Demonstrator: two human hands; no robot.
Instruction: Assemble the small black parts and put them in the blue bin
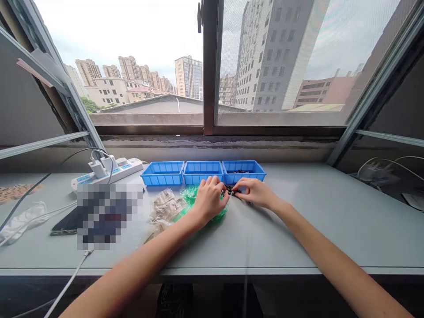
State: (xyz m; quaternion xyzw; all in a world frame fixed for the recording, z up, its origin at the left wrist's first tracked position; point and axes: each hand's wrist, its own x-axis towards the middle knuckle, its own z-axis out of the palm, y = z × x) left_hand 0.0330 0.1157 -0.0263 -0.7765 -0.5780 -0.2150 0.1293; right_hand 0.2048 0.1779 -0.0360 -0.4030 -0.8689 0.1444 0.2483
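Small black parts (230, 191) lie between my two hands, just in front of the right-hand blue bin (244, 179); they are too small to name more exactly. My left hand (209, 199) is closed, with thumb and fingertips pinched at the left side of these parts. It rests over a green plastic bag (189, 195), hiding part of it. From the right, my right hand (255, 193) pinches a small black part between thumb and fingers. Clear plastic bags (166, 205) lie crumpled left of the green one.
Beside the right-hand bin, which holds some dark pieces, stand a middle blue bin (202, 179) and a left blue bin (161, 179). A white power strip (129, 168) with plugs and a dark, partly blurred device (66, 221) with cables sit at the left.
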